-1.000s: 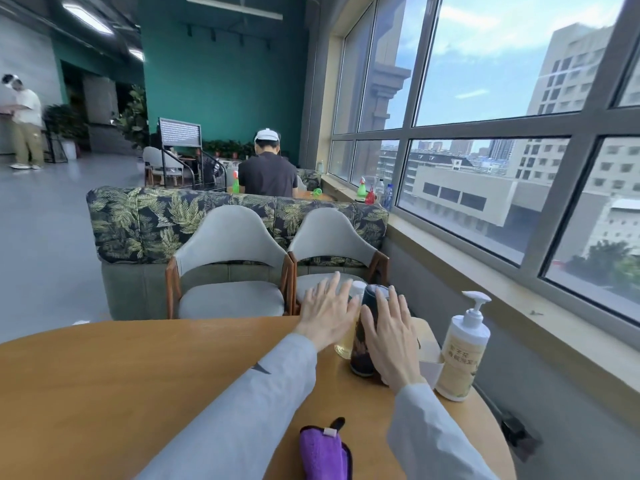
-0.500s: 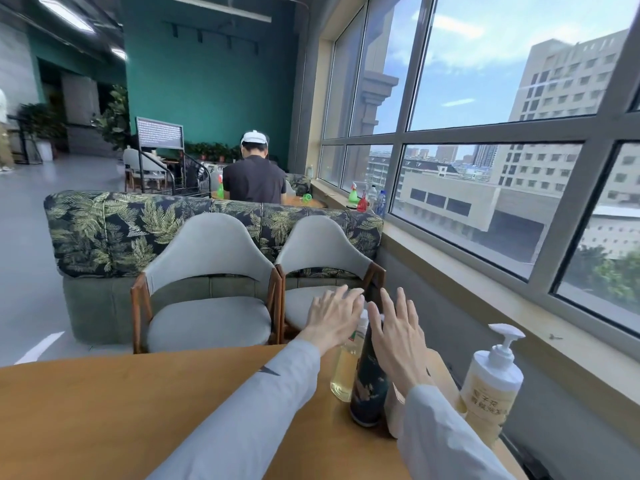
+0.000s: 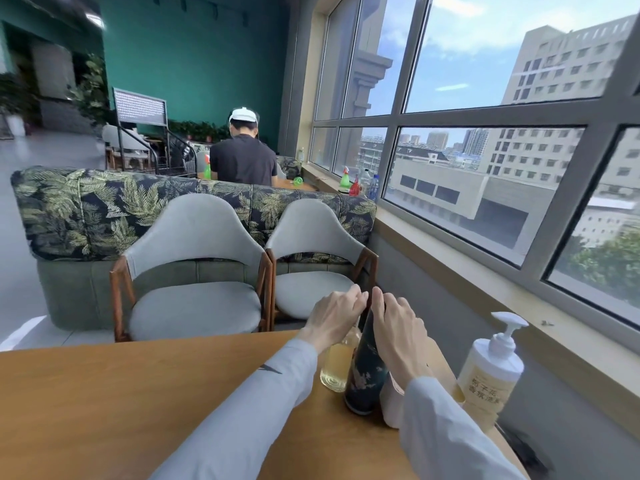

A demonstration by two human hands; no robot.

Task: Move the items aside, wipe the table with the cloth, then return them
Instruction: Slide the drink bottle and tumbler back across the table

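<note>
Evidently early on, both hands, left hand (image 3: 334, 315) and right hand (image 3: 394, 323), curl loosely onto the tall dark floral bottle (image 3: 365, 372) between them, bench (image 3: 104, 403) unwiped, items unmoved.

Teal wall (image 3: 194, 64) way past the hands, leaf-print sofa (image 3: 86, 209), two grey chairs (image 3: 194, 258) just beyond, big daylight windows (image 3: 485, 140) right.

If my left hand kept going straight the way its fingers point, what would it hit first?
Probably the right hand's fingers: the left hand points up and right over the dark bottle, their fingertips nearly meeting. Depth is uncertain.
</note>
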